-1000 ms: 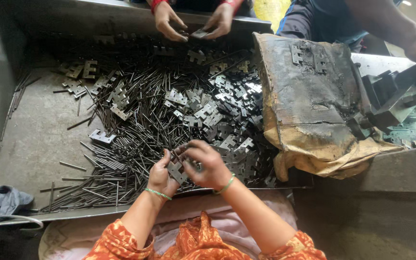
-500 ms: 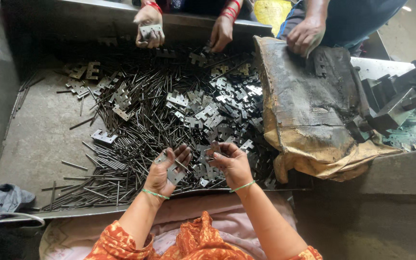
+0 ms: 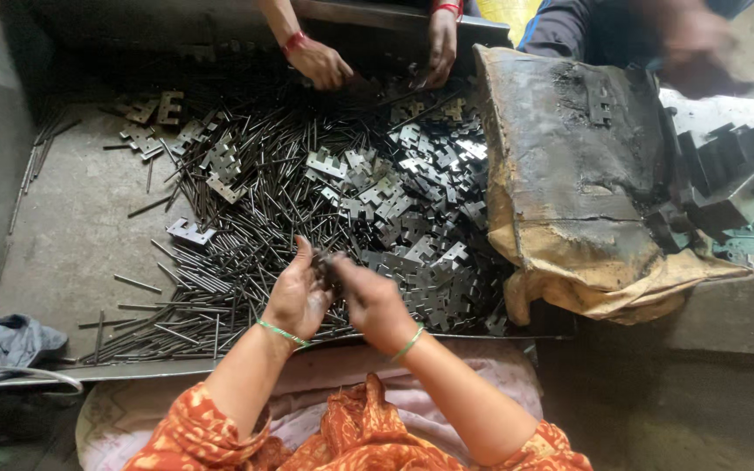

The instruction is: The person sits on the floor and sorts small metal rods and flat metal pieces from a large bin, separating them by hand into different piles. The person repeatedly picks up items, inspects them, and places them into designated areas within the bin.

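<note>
My left hand [image 3: 297,295] and my right hand [image 3: 373,301] meet over the near edge of a big metal tray [image 3: 63,227]. Together they pinch a small dark metal hinge piece [image 3: 325,266], the left palm cupped beneath it, the right fingers closed on it from the side. Under and beyond my hands lies a heap of thin metal pins [image 3: 246,218] mixed with several flat hinge leaves [image 3: 394,192]. Both wrists wear green bangles, and orange patterned sleeves cover my forearms.
Another person's two hands [image 3: 320,63] [image 3: 440,44] dig in the pile at the far rim. A third person's blurred hand [image 3: 695,52] moves at the top right. A greasy brown sack [image 3: 569,174] lies right of the pile, dark metal blocks [image 3: 735,183] beyond it. A grey cloth [image 3: 2,344] lies at the left.
My hands spread apart over the pile half a second ago and have now come back together on one piece. The far person's hands dropped into the pile.
</note>
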